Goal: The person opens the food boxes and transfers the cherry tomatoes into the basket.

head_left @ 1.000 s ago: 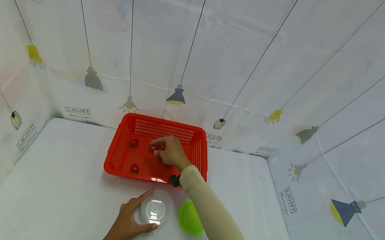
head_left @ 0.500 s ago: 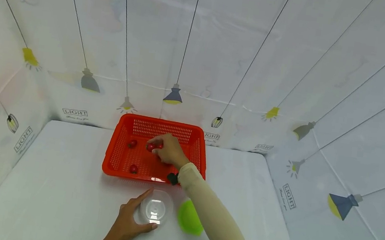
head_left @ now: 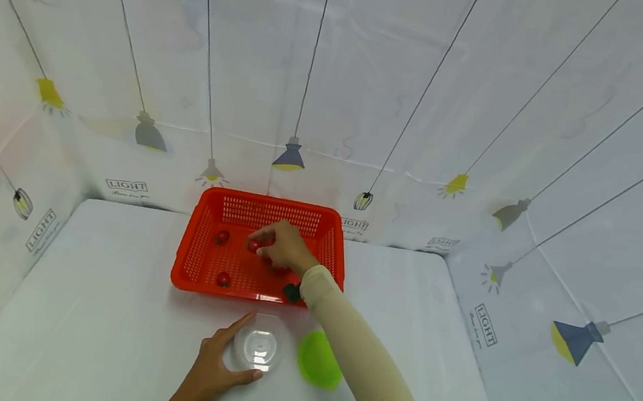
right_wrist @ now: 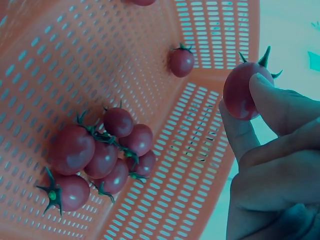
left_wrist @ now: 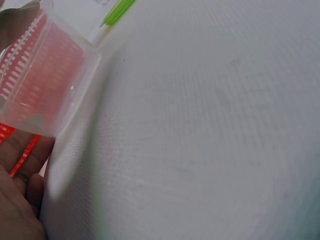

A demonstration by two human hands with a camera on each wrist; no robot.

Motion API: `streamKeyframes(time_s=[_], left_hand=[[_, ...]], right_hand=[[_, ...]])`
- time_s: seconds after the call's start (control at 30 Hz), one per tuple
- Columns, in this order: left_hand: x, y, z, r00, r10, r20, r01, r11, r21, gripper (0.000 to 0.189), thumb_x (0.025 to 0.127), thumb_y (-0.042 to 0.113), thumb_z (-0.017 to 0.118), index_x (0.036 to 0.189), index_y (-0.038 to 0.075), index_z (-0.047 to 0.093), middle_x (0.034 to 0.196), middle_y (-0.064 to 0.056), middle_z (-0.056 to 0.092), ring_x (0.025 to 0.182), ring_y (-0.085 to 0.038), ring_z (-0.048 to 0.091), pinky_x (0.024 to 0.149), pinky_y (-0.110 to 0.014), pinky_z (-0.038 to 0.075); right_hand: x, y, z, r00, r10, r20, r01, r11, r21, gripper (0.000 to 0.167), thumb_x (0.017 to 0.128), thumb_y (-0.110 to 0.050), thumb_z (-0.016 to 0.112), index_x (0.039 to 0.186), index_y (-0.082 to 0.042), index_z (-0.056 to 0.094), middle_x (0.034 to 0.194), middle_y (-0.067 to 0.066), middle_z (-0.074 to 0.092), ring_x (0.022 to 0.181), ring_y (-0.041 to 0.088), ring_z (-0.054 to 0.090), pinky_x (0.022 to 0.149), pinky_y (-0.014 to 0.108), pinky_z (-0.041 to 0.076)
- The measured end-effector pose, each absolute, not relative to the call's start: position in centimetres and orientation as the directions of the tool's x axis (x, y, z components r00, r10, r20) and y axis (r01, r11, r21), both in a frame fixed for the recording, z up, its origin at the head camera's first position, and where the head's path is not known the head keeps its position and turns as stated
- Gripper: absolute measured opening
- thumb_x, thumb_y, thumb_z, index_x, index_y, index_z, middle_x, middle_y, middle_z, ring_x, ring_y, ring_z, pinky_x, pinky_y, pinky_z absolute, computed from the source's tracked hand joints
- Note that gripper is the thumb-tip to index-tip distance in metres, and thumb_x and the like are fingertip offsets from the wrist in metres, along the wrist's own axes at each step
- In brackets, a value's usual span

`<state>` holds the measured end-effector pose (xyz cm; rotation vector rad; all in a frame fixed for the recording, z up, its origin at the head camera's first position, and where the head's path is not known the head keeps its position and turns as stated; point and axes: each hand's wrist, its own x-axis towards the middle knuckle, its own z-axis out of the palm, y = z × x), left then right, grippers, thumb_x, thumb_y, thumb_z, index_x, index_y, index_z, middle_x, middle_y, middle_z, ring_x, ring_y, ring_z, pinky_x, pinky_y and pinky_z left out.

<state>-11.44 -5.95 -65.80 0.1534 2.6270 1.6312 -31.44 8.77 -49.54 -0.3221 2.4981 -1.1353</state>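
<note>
My right hand (head_left: 286, 248) is over the red basket (head_left: 272, 202), pinching a cherry tomato (right_wrist: 242, 92) between thumb and fingertip. Green sepals stick out from the tomato's top. Below it in the basket lies a cluster of cherry tomatoes (right_wrist: 105, 155) on a green stem, mostly hidden by the hand in the head view. Single tomatoes (head_left: 223, 279) lie apart on the basket floor. In front of the basket, my left hand (head_left: 208, 365) curves round a clear plastic bowl (head_left: 258, 347), thumb at the near side and fingers at the far side. No food shows inside the bowl.
A bright green round dish (head_left: 319, 359) lies right of the clear bowl, partly behind the right forearm. Everything stands on a white table (head_left: 100, 307). White sheeting printed with lamps (head_left: 289, 156) rises at the back and sides.
The head view shifts slightly. Both hands stay nearly in place; the right keeps pinching the cherry tomato and the left keeps holding the clear bowl.
</note>
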Motion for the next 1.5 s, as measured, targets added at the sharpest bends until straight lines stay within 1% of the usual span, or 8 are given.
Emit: streamKeyframes(time_s=[0.13,0.23,0.47,0.7,0.9,1.1,1.33,1.5], left_hand=[[-11.5,-5.9,-66.0,-0.994,0.107,-0.011,0.038,0.442,0.896,0.105,0.067,0.054,0.098,0.158,0.05,0.045,0.151,0.014,0.062,0.127,-0.016,0.057,0.103,-0.044,0.034],[-11.6,-5.9,-66.2,-0.994,0.107,-0.012,0.038,0.448,0.893,0.105,0.067,0.055,0.098,0.158,0.049,0.045,0.15,0.016,0.062,0.127,-0.015,0.057,0.103,-0.043,0.035],[-11.6,-5.9,-65.9,-0.995,0.101,0.002,0.048,0.447,0.893,0.105,0.068,0.054,0.097,0.159,0.049,0.045,0.153,0.015,0.06,0.13,-0.017,0.057,0.104,-0.045,0.035],[-11.5,-5.9,-66.1,-0.996,0.087,0.008,0.048,0.468,0.882,0.103,0.069,0.056,0.096,0.158,0.048,0.046,0.153,0.012,0.062,0.126,-0.016,0.057,0.101,-0.042,0.037],[-11.4,-5.9,-66.1,-0.996,0.086,0.001,0.041,0.47,0.882,0.103,0.068,0.058,0.096,0.156,0.055,0.043,0.152,0.011,0.062,0.125,-0.016,0.055,0.1,-0.041,0.037],[-11.6,-5.9,-66.1,-0.996,0.088,0.01,0.05,0.463,0.885,0.104,0.068,0.057,0.096,0.157,0.054,0.043,0.153,0.014,0.061,0.125,-0.015,0.054,0.101,-0.041,0.037],[-11.8,-5.9,-66.2,-0.996,0.092,0.019,0.059,0.458,0.887,0.104,0.068,0.055,0.097,0.157,0.054,0.044,0.155,0.015,0.059,0.129,-0.016,0.055,0.102,-0.042,0.036],[-11.6,-5.9,-66.2,-0.996,0.089,-0.008,0.035,0.47,0.882,0.103,0.067,0.057,0.096,0.155,0.058,0.042,0.154,0.014,0.06,0.126,-0.015,0.054,0.099,-0.04,0.037]], right_hand=[[-31.8,8.9,-49.9,-0.894,-0.348,-0.283,-0.019,0.66,-0.751,0.033,0.095,-0.003,0.078,0.121,-0.023,0.082,0.117,0.0,0.075,0.061,0.016,0.056,0.052,0.024,0.048],[-32.2,9.0,-50.2,-0.884,-0.358,-0.301,-0.015,0.664,-0.748,0.034,0.095,-0.001,0.078,0.121,-0.022,0.082,0.117,0.0,0.074,0.063,0.017,0.058,0.053,0.026,0.049],[-33.2,9.3,-50.5,-0.85,-0.42,-0.317,-0.055,0.67,-0.74,0.03,0.092,-0.003,0.081,0.118,-0.02,0.082,0.112,-0.002,0.077,0.09,0.022,0.065,0.065,0.028,0.057],[-33.6,9.3,-51.2,-0.841,-0.433,-0.324,-0.071,0.682,-0.728,0.029,0.09,-0.003,0.083,0.116,-0.018,0.081,0.105,0.0,0.074,0.084,0.018,0.064,0.064,0.027,0.057],[-34.1,9.4,-51.5,-0.826,-0.445,-0.347,-0.06,0.681,-0.73,0.026,0.091,-0.003,0.082,0.114,-0.016,0.081,0.103,0.001,0.074,0.079,0.017,0.063,0.06,0.028,0.054],[-34.6,9.3,-51.3,-0.806,-0.457,-0.375,-0.038,0.673,-0.739,0.027,0.09,0.001,0.081,0.113,-0.012,0.081,0.1,0.004,0.075,0.076,0.018,0.063,0.065,0.032,0.056],[-34.9,9.0,-51.5,-0.806,-0.462,-0.369,-0.095,0.716,-0.691,0.026,0.089,0.003,0.081,0.11,-0.013,0.081,0.104,0.005,0.077,0.084,0.017,0.066,0.075,0.033,0.06],[-34.8,9.0,-51.9,-0.8,-0.453,-0.393,-0.09,0.738,-0.669,0.026,0.089,0.005,0.081,0.11,-0.011,0.081,0.105,0.008,0.076,0.075,0.019,0.063,0.073,0.039,0.061]])
